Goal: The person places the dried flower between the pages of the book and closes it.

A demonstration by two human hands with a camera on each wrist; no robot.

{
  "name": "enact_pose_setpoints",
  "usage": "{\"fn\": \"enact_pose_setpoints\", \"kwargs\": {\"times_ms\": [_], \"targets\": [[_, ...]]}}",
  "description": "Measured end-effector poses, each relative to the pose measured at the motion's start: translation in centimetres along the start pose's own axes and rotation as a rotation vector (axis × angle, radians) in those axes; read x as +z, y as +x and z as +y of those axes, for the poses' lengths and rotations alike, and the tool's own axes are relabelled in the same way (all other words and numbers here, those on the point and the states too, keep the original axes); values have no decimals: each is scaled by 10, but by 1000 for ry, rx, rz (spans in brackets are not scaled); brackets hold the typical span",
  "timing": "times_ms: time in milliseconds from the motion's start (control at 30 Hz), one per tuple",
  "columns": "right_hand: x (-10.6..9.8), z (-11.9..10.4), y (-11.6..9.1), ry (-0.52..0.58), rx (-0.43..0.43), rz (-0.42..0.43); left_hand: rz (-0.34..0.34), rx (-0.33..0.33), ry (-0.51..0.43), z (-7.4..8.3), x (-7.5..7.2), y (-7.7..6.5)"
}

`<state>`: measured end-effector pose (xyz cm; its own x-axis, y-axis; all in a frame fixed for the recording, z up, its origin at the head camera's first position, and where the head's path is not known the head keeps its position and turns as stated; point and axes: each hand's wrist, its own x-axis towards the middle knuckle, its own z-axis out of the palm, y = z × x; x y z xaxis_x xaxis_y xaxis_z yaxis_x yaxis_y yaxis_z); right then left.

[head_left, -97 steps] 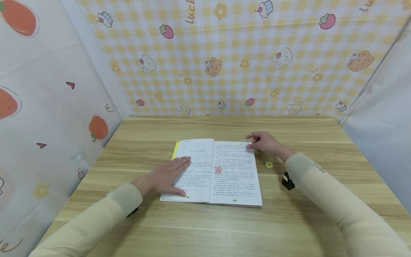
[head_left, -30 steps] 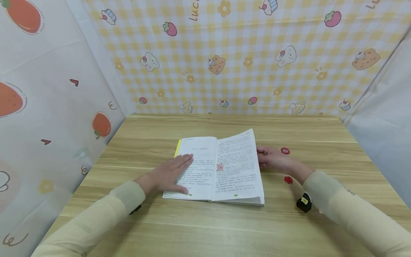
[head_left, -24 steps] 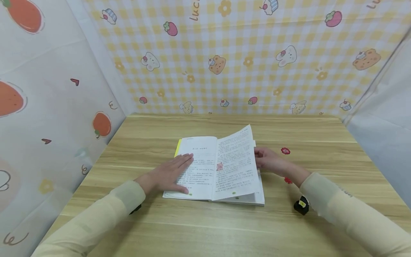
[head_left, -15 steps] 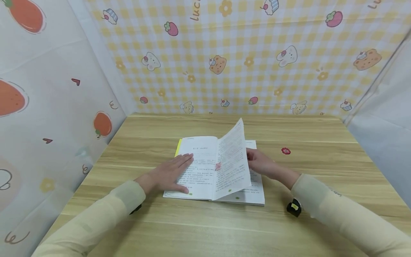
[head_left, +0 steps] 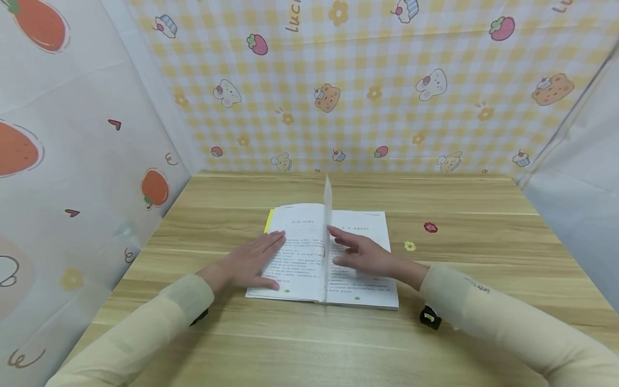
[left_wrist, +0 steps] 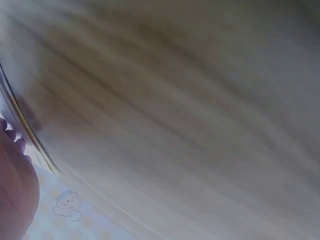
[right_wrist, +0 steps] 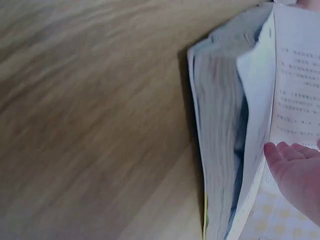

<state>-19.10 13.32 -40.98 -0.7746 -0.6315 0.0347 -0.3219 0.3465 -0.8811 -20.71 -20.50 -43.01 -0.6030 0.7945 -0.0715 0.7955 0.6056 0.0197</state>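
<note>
As the book page [head_left: 328,207] stands upright, my nearer right hand [head_left: 364,255] touches its right face, fingers relaxed; left hand [head_left: 251,263] flat.

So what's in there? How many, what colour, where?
table: 1, brown, middle
book: 1, white pages, yellow edge, open on table
standing page: 1, white, upright mid-book
red flower: 1, red, right of book
yellow flower: 1, yellow, closer to book
checked cloth: 1, yellow-white, behind table
side cloths: 2, whitish, left and right
black gadgets: 2, black, either side of book
sleeves: 2, cream, lower corners
left hand: 1, bare, on left page
right hand: 1, bare, at standing page
</note>
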Motion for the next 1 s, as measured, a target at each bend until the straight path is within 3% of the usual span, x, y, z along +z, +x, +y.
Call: {"fn": "enact_pose_setpoints", "kwargs": {"times_ms": [167, 367, 667, 867, 933, 1000], "targets": [[8, 0, 2, -209, -37, -27, 20, -14, -43, -3, 1, -2], [11, -1, 6, -344, -53, -64, 58, -57, -131, -8, 1, -6], [12, -3, 9, -405, -35, -133, 344, -51, -269, -22, -6, -16], [14, -4, 12, -464, -23, -154, 511, -61, -286, -31, -24, -14], [16, -6, 13, -479, -19, -153, 511, -59, -267, -30, -33, -11], [18, -8, 14, -498, -10, -153, 461, -48, -222, -26, -39, -7]]}}
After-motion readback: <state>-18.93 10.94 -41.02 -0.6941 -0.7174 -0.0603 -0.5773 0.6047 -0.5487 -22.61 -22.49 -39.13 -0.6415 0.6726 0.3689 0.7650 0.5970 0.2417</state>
